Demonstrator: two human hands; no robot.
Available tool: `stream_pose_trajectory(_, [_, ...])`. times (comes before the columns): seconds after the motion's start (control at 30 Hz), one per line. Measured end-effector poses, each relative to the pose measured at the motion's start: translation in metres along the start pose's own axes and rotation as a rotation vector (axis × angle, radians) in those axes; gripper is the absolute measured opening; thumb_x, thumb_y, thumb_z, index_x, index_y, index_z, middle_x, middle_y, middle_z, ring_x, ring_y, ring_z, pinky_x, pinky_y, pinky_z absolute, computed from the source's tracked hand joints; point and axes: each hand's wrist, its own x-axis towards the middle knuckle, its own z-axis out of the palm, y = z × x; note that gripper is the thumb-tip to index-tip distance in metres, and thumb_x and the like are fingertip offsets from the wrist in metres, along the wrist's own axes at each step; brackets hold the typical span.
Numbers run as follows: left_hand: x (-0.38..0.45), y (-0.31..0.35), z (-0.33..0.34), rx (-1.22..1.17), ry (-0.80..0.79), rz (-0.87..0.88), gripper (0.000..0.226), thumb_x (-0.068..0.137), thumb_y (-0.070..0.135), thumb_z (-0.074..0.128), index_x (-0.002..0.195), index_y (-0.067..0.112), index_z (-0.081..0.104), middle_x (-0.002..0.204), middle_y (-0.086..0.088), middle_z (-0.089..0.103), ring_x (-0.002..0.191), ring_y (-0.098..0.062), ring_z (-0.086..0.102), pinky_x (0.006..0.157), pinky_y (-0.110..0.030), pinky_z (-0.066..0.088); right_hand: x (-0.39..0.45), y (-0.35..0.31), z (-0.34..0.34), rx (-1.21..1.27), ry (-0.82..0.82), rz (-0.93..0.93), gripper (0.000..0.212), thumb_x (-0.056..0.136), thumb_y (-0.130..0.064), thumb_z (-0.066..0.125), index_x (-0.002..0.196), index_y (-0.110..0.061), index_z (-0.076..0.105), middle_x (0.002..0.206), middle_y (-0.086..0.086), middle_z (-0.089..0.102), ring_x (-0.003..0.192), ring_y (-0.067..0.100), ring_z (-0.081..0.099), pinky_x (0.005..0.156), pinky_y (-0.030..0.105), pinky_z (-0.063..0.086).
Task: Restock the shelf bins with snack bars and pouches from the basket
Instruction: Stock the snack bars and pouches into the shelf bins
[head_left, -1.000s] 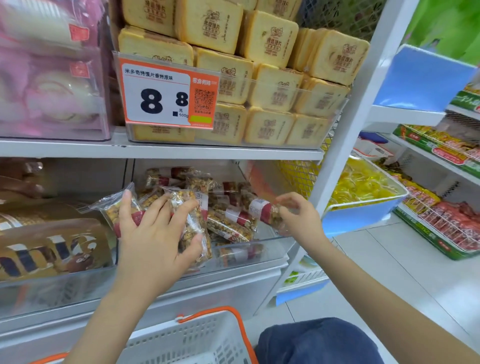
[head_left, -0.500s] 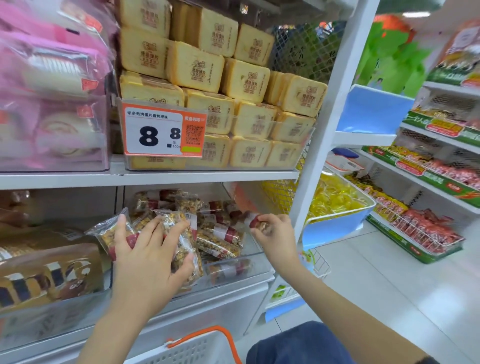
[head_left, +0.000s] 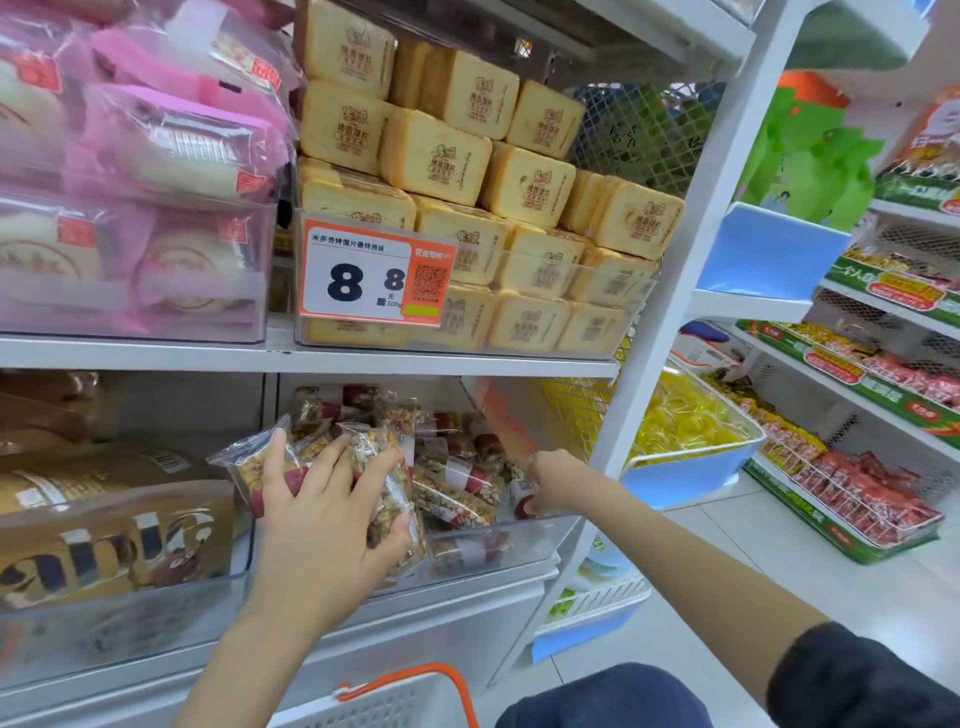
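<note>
A clear shelf bin (head_left: 519, 540) on the lower shelf holds several nut snack bars (head_left: 457, 499) in clear wrappers with red-and-white bands. My left hand (head_left: 322, 509) grips a bunch of these bars (head_left: 387, 493) over the bin's front left part. My right hand (head_left: 553, 480) reaches into the bin's right end and holds one snack bar (head_left: 521, 493) low among the others, its fingers partly hidden. The white basket (head_left: 395, 704) with an orange handle shows at the bottom edge.
The shelf above carries a clear bin of yellow toast packs (head_left: 519, 228) with an orange "8.8" price tag (head_left: 376, 280), and pink bread bags (head_left: 130, 171) at left. Brown packs (head_left: 104, 530) fill the neighbouring bin. A white upright post (head_left: 691, 260) stands right; a blue tub (head_left: 691, 473) sits beyond it.
My right hand has carried its bar from outside the bin's right end down into the bin. The left hand keeps its bunch of bars. The view has tilted upward.
</note>
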Motion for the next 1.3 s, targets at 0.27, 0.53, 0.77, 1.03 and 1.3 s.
stream_pose_trajectory(0.27, [0.002, -0.001, 0.0, 0.019, -0.023, -0.015, 0.051, 0.084, 0.05, 0.033, 0.121, 0.025, 0.057, 0.089, -0.005, 0.069, 0.116, -0.026, 0.058, 0.113, -0.061, 0.006, 0.023, -0.008, 0.027, 0.223, -0.025, 0.147, 0.034, 0.088, -0.03, 0.061, 0.07, -0.011, 0.039, 0.064, 0.002, 0.041, 0.058, 0.017, 0.044, 0.046, 0.026, 0.032])
stream_pose_trajectory(0.53, [0.001, -0.001, 0.0, 0.023, -0.038, -0.008, 0.05, 0.085, 0.05, 0.033, 0.122, 0.025, 0.056, 0.095, -0.006, 0.069, 0.119, -0.025, 0.055, 0.114, -0.059, 0.002, 0.014, 0.001, 0.001, 0.354, -0.082, 0.185, 0.029, 0.1, -0.015, 0.041, 0.112, 0.006, 0.058, 0.118, 0.02, 0.059, 0.108, 0.031, 0.058, 0.069, 0.028, 0.046])
stream_pose_trajectory(0.77, [0.001, -0.001, -0.003, 0.019, -0.046, -0.012, 0.05, 0.084, 0.05, 0.034, 0.123, 0.025, 0.055, 0.097, -0.006, 0.069, 0.121, -0.025, 0.054, 0.114, -0.059, 0.002, 0.012, -0.016, 0.023, 0.087, 0.205, 0.216, 0.018, 0.084, 0.011, 0.048, 0.089, -0.004, 0.055, 0.092, 0.012, 0.062, 0.083, 0.028, 0.06, 0.062, 0.031, 0.042])
stream_pose_trajectory(1.03, [0.001, 0.0, -0.002, 0.028, -0.018, -0.004, 0.051, 0.084, 0.049, 0.033, 0.123, 0.023, 0.055, 0.098, -0.011, 0.069, 0.118, -0.028, 0.056, 0.114, -0.06, 0.005, 0.028, 0.002, 0.024, 0.121, -0.13, 0.031, 0.019, 0.094, -0.001, 0.044, 0.099, 0.002, 0.061, 0.089, 0.015, 0.052, 0.078, 0.022, 0.045, 0.06, 0.028, 0.034])
stream_pose_trajectory(1.3, [0.001, 0.0, -0.002, 0.045, -0.009, 0.006, 0.051, 0.086, 0.048, 0.032, 0.123, 0.022, 0.055, 0.096, -0.01, 0.068, 0.118, -0.027, 0.056, 0.113, -0.059, 0.004, 0.031, -0.002, 0.011, 0.402, 0.083, -0.102, 0.046, 0.092, -0.011, 0.052, 0.137, -0.006, 0.047, 0.135, 0.01, 0.053, 0.116, 0.027, 0.055, 0.092, 0.03, 0.047])
